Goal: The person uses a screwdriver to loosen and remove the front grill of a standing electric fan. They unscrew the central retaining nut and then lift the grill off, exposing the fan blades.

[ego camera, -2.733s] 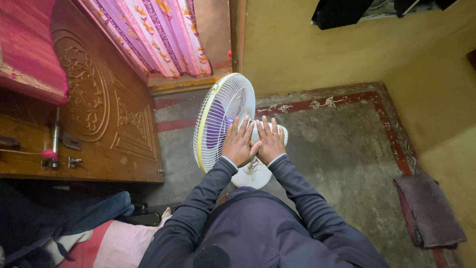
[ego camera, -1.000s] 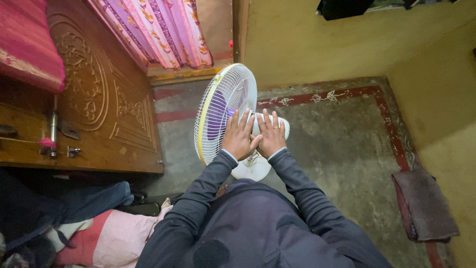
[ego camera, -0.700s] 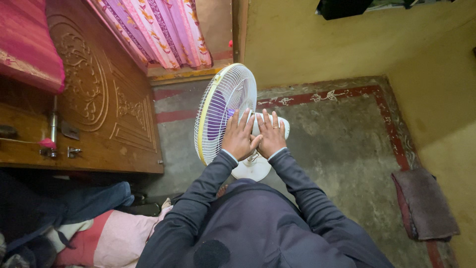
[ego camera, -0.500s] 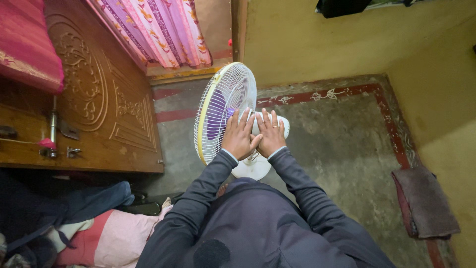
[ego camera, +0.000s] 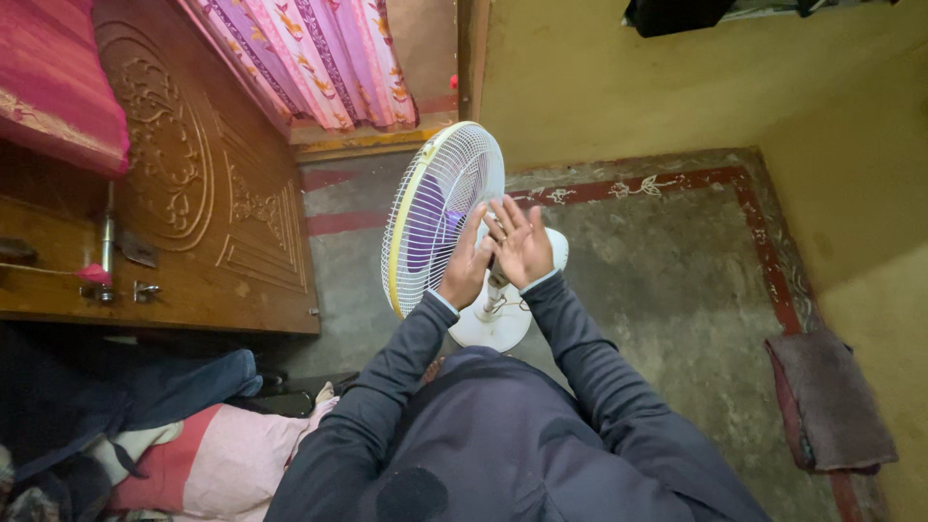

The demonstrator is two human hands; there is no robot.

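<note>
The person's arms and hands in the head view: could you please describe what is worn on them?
Both arms are covered by long, dark navy sleeves of a close-fitting top, each ending in a thin, lighter edge at the cuff. The left hand and right hand are bare, with no gloves. A slim ring sits on one finger of the right hand.

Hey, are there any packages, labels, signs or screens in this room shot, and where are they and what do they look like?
None: no package, label, sign or screen shows.
Nearest to the hands: a white table fan with purple blades and a yellow-rimmed round grille, on the floor by the carved wooden door.
The left hand and right hand are at its back.
</note>
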